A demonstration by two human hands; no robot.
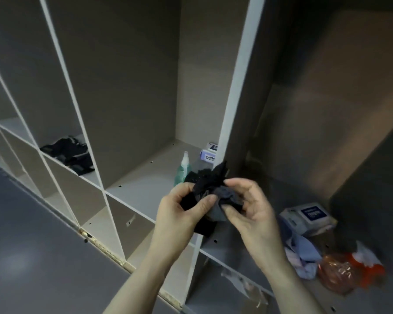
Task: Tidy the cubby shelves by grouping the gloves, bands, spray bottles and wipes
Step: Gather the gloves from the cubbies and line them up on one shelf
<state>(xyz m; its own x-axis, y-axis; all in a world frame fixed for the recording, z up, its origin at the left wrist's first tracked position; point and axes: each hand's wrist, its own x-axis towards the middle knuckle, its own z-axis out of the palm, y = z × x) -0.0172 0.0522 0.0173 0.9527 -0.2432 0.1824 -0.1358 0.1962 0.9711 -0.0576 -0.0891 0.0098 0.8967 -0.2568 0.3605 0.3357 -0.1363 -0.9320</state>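
Both hands pinch a bunched black and grey glove (210, 192): left hand (183, 210) fingers curled round its dark side, right hand (251, 208) thumb and fingertips nipping the grey fabric, palms facing in, in front of the shelf, green spray bottle (182, 169) just behind the fingers.

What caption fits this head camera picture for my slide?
Both hands, left hand and right hand, grip dark gloves before the cubby shelves.

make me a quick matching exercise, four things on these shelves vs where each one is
Things:
1. green spray bottle
2. black pile
3. dark bundle
4. wipes pack

Places:
A. gripped in both hands
B. right-hand compartment, beside blue cloth
C. left cubby, alone
D. middle cubby, standing behind the hands

Pairs: 1-D, 2-C, 3-A, 4-B
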